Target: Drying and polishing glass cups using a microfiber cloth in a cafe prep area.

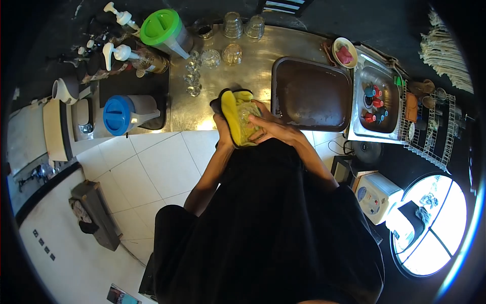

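Observation:
Before my body, at the counter's front edge, I have a yellow cloth with a dark border (pixel 229 111) and a clear glass (pixel 246 118) wrapped partly in it. My left hand (pixel 224 131) grips the cloth from the left; its fingers are mostly hidden behind it. Around the glass's right side curl the fingers of my right hand (pixel 271 124). Beyond my hands, several small stemmed glasses (pixel 192 79) form a row on the steel counter (pixel 250 72). Near them sit a round clear glass (pixel 210 58) and an amber-tinted one (pixel 232 54).
A large brown tray (pixel 311 95) lies right of my hands. The steel sink (pixel 379 76) holds several red and blue cups (pixel 376 102), beside a wire dish rack (pixel 433 125). Leftward stand a green-lidded pitcher (pixel 161 28), a blue-lidded pitcher (pixel 117 114) and pump bottles (pixel 152 62).

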A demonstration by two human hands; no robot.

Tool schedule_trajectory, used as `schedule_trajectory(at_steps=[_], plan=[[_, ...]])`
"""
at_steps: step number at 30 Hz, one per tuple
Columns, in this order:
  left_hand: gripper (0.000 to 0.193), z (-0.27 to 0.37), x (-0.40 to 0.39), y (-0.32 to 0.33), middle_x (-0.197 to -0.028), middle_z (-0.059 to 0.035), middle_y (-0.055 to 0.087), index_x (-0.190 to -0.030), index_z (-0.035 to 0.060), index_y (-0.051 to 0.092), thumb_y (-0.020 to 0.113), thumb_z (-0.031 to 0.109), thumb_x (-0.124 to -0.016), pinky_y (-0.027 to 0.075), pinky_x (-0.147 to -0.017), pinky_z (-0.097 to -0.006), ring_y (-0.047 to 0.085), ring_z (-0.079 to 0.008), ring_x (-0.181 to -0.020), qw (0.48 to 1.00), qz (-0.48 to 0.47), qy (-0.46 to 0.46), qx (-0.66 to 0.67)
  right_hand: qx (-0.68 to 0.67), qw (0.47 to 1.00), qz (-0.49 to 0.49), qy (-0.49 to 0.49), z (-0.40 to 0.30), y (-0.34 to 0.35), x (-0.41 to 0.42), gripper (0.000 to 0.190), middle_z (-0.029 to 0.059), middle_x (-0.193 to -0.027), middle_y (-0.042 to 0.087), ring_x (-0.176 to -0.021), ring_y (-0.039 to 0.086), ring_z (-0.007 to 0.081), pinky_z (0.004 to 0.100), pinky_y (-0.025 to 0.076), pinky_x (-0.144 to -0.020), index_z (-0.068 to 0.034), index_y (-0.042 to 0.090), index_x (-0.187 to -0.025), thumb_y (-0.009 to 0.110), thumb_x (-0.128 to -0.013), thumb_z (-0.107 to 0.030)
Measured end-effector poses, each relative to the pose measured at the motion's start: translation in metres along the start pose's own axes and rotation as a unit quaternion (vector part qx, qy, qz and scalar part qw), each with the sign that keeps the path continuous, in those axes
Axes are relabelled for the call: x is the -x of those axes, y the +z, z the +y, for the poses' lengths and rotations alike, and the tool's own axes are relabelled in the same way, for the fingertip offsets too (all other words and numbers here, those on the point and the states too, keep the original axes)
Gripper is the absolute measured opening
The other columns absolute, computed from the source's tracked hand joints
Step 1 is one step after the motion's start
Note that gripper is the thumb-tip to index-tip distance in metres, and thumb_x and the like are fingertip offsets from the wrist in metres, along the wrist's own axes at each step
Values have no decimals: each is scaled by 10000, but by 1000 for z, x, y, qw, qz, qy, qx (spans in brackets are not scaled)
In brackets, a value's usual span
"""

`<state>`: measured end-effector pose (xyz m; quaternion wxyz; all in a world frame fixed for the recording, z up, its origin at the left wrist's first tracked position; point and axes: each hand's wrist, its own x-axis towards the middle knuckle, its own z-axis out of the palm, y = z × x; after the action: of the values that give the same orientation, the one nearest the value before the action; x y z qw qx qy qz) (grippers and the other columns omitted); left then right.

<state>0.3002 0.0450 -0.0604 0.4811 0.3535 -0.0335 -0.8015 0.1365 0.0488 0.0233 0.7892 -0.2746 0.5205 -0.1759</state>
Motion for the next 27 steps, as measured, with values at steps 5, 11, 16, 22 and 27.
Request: schedule_trajectory(at_steps=[5,11,16,22,27], plan=[[217,2,-12,15,-873,-10,575,-985,43,562,486,242,-942,480,-591,-253,567,-113,-712,949,104,165,-247,-32,993,18,-113,17,2,-2,816,208,-1319,372,-1179,456,280,374,511,-822,-89,162,-1430,631,-836,-396],[359,11,-39,5,-881,-30,574,-980,94,538,373,412,-955,509,-681,-307,583,-169,-786,992,-88,93,-8,-153,969,30,-191,29,7,15,688,162,-1215,466,-1015,562,236,358,542,-751,-75,244,-1371,622,-856,-329],[415,6,-24,62,-1114,-83,590,-1163,65,519,384,396,-953,460,-906,-374,569,-235,-1033,999,8,-25,29,-414,881,4,-229,40,-21,39,563,150,-1132,512,-930,608,264,419,547,-769,-85,279,-1314,576,-889,-306],[524,-42,10,103,-1274,-91,502,-1275,64,436,375,469,-949,368,-1000,-401,470,-238,-1180,975,-185,-120,-33,-419,772,189,-439,36,-36,80,659,129,-1181,467,-1072,533,252,424,477,-901,-91,273,-1320,671,-798,-156],[671,-102,59,148,-1389,-106,387,-1380,54,311,363,542,-923,245,-1080,-420,357,-245,-1284,969,-199,-145,-39,-293,702,367,-535,60,-55,124,807,111,-1191,483,-1118,491,208,342,399,-969,-14,304,-1291,793,-658,-130]])
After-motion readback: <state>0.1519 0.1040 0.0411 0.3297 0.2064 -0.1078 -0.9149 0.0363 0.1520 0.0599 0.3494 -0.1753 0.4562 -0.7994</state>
